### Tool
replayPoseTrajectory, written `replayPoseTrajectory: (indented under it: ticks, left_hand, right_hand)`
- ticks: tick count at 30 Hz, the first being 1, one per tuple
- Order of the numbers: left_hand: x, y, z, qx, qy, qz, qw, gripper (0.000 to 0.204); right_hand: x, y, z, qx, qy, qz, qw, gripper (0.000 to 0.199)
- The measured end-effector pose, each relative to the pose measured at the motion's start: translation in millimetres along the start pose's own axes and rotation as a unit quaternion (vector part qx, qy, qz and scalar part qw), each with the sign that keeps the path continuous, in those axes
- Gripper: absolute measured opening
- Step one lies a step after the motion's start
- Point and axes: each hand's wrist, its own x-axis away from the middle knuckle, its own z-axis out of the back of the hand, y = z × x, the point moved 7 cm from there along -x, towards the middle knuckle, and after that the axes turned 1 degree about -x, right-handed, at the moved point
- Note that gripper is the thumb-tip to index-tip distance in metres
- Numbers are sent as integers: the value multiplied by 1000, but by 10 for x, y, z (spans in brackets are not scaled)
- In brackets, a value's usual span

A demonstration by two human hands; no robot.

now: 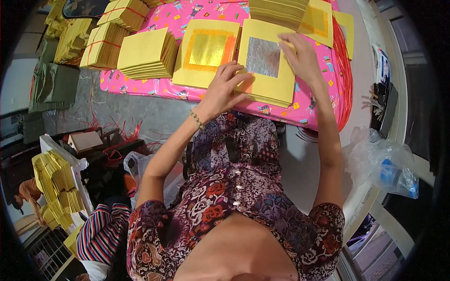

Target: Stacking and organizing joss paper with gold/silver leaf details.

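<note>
In front of me lies a stack of yellow paper sheets [269, 91] with a silver foil square on its top sheet. My left hand [225, 89], a beaded bracelet at its wrist, is at this stack's left edge, fingers bent and apart. Over the upper right corner rests my right hand [302, 58], its fingertips spread near the foil; I see nothing held in it. Just left is another yellow stack [185, 77] bearing a gold foil square with an orange border. A folded yellow bundle [145, 54] stands farther left.
A pink patterned cloth [187, 14] covers the table. Yellow bundles tied with red string [101, 47] stand at the far left, and a thick yellow stack [276, 14] at the back. Red strings [344, 75] hang over the right edge. A plastic bag [384, 164] lies right.
</note>
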Motion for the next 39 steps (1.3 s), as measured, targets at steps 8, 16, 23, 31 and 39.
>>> replayPoseTrajectory:
  ticks: [8, 16, 23, 31, 39]
  left_hand:
    - [26, -57, -15, 14, -24, -27, 999, 37]
    - [4, -94, -2, 21, -23, -35, 999, 25]
    - [-49, -135, 50, 60, -46, 10, 997, 18]
    - [-38, -158, 45, 66, -31, 33, 997, 14]
    - [-47, -133, 73, 58, -1, 23, 998, 18]
  right_hand:
    - [861, -562, 39, 22, -105, 63, 992, 49]
    - [1032, -430, -97, 67, -77, 76, 992, 34]
    - [943, -355, -51, -18, -105, 0, 994, 20]
    - [917, -255, -96, -75, -111, -33, 990, 19]
    - [924, -244, -121, -89, -107, -56, 989, 19]
